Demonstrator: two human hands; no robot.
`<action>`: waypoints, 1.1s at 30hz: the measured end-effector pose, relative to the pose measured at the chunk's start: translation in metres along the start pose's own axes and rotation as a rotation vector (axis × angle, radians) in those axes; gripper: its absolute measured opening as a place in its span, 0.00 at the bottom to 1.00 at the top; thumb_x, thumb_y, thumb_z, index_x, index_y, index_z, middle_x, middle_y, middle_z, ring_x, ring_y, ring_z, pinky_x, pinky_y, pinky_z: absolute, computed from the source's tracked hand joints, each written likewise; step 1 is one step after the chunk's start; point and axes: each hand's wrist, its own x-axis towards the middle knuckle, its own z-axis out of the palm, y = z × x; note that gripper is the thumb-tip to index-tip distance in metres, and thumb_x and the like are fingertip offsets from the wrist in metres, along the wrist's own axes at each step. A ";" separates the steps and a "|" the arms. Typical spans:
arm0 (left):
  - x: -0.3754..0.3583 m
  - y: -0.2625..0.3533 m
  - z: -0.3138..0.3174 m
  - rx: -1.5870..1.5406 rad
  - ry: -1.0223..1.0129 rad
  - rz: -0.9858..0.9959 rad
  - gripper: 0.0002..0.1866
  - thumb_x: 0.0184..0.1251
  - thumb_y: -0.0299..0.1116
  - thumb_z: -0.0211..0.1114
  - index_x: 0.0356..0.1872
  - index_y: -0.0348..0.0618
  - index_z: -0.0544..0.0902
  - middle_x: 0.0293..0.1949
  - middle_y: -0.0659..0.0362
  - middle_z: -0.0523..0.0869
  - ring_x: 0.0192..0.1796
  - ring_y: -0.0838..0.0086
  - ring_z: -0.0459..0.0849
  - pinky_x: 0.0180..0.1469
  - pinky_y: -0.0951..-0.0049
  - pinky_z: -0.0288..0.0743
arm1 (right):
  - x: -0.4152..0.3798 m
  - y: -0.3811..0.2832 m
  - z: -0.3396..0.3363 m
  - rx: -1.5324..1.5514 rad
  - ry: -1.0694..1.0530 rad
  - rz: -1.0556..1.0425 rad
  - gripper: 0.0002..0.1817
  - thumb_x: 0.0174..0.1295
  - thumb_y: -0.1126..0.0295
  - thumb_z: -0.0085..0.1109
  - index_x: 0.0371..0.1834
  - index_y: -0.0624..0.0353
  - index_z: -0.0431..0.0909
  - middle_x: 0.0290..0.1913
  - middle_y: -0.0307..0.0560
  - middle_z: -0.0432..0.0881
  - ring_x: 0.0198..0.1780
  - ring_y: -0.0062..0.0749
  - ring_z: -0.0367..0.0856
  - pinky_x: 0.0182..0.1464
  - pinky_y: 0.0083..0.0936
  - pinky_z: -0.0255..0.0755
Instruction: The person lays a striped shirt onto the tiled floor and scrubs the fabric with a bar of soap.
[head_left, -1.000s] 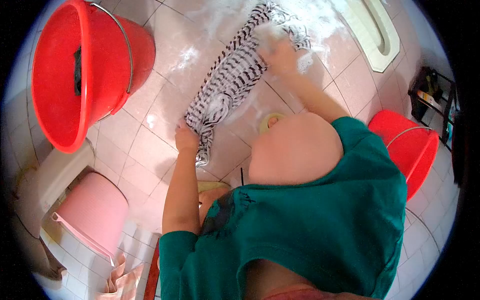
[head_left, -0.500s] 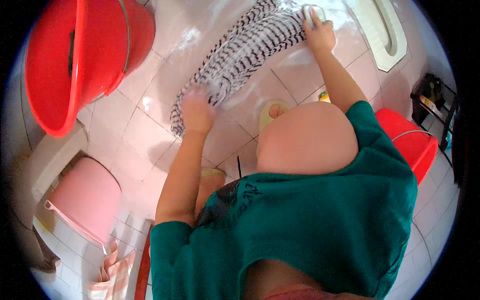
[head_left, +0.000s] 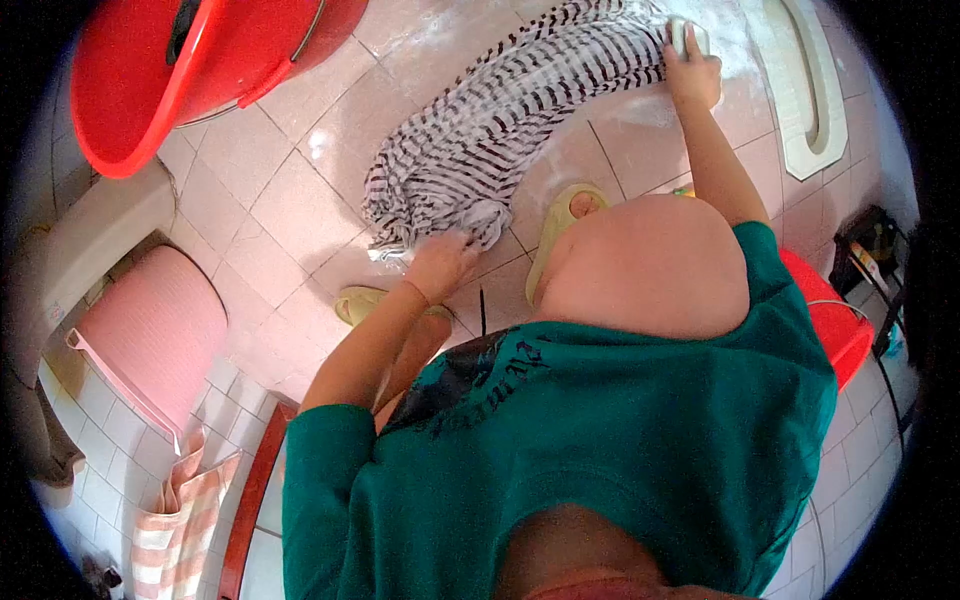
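Note:
A black-and-white striped cloth (head_left: 520, 110) lies wet and crumpled on the pink tiled floor, with white suds on and around it. My left hand (head_left: 445, 265) is at its near end, fingers closed on the bunched edge. At the far right end, my right hand (head_left: 695, 80) grips a white scrubbing brush (head_left: 688, 36) and presses it onto the cloth. The brush's underside is hidden against the fabric.
A large red bucket (head_left: 130, 110) leans in at the upper left, above a pink bucket (head_left: 160, 330). Another red bucket (head_left: 835, 325) stands at my right, below a white floor fixture (head_left: 815, 130). A checked towel (head_left: 185, 510) is at the lower left.
My left hand, blurred over the cloth before, has come nearer to me and now holds its near end. That end looks more bunched. My right hand stays with the brush; the view has shifted.

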 end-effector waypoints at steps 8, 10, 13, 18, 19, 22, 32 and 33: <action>0.017 -0.049 -0.005 0.173 0.889 -0.722 0.34 0.42 0.46 0.74 0.50 0.35 0.75 0.47 0.43 0.80 0.48 0.49 0.78 0.52 0.58 0.73 | -0.241 -0.150 -0.015 0.549 -0.638 -1.137 0.31 0.51 0.54 0.61 0.61 0.46 0.70 0.53 0.55 0.76 0.58 0.54 0.70 0.60 0.44 0.65; 0.016 -0.056 -0.007 -0.264 0.485 -0.693 0.31 0.43 0.43 0.73 0.48 0.35 0.77 0.41 0.43 0.82 0.47 0.50 0.80 0.51 0.60 0.73 | -0.232 -0.151 -0.016 0.430 -0.682 -1.385 0.30 0.52 0.55 0.60 0.62 0.44 0.69 0.52 0.53 0.77 0.58 0.52 0.70 0.59 0.45 0.66; 0.008 -0.057 -0.006 -0.308 0.417 -0.717 0.27 0.43 0.41 0.72 0.45 0.35 0.78 0.40 0.43 0.83 0.47 0.50 0.80 0.51 0.59 0.74 | -0.174 -0.126 0.007 0.305 -0.360 -1.329 0.25 0.55 0.58 0.58 0.59 0.41 0.72 0.51 0.45 0.78 0.56 0.47 0.72 0.53 0.44 0.71; 0.022 -0.066 -0.007 -0.234 0.431 -0.754 0.25 0.41 0.35 0.70 0.44 0.32 0.79 0.37 0.46 0.85 0.42 0.59 0.84 0.45 0.64 0.77 | -0.030 -0.078 -0.026 0.195 -0.173 -0.460 0.25 0.57 0.56 0.57 0.59 0.43 0.74 0.48 0.64 0.75 0.41 0.53 0.78 0.47 0.42 0.72; 0.018 -0.062 -0.014 -0.239 0.434 -0.750 0.25 0.41 0.35 0.70 0.44 0.32 0.79 0.37 0.46 0.85 0.42 0.59 0.84 0.45 0.64 0.77 | -0.037 -0.085 -0.027 0.190 -0.168 -0.463 0.25 0.57 0.56 0.57 0.59 0.43 0.74 0.48 0.64 0.75 0.41 0.53 0.78 0.47 0.42 0.72; 0.009 -0.041 -0.036 -0.892 0.427 -0.731 0.26 0.46 0.32 0.70 0.49 0.32 0.77 0.39 0.50 0.85 0.40 0.66 0.84 0.44 0.69 0.77 | -0.094 -0.124 0.007 0.375 -0.155 -0.480 0.29 0.54 0.46 0.59 0.57 0.51 0.74 0.45 0.60 0.76 0.47 0.56 0.75 0.49 0.44 0.69; -0.015 -0.065 -0.026 -1.062 0.583 -0.648 0.26 0.52 0.32 0.72 0.52 0.33 0.75 0.41 0.54 0.84 0.40 0.73 0.82 0.41 0.73 0.76 | -0.061 -0.109 -0.001 0.200 -0.195 -0.903 0.25 0.53 0.47 0.59 0.46 0.54 0.80 0.44 0.56 0.79 0.43 0.48 0.79 0.43 0.42 0.73; -0.015 -0.067 -0.031 -1.066 0.593 -0.639 0.24 0.53 0.33 0.72 0.50 0.34 0.76 0.41 0.54 0.84 0.39 0.73 0.82 0.41 0.73 0.76 | -0.027 -0.092 0.005 0.174 -0.069 -0.680 0.26 0.54 0.46 0.58 0.49 0.52 0.79 0.46 0.58 0.78 0.44 0.49 0.78 0.46 0.42 0.72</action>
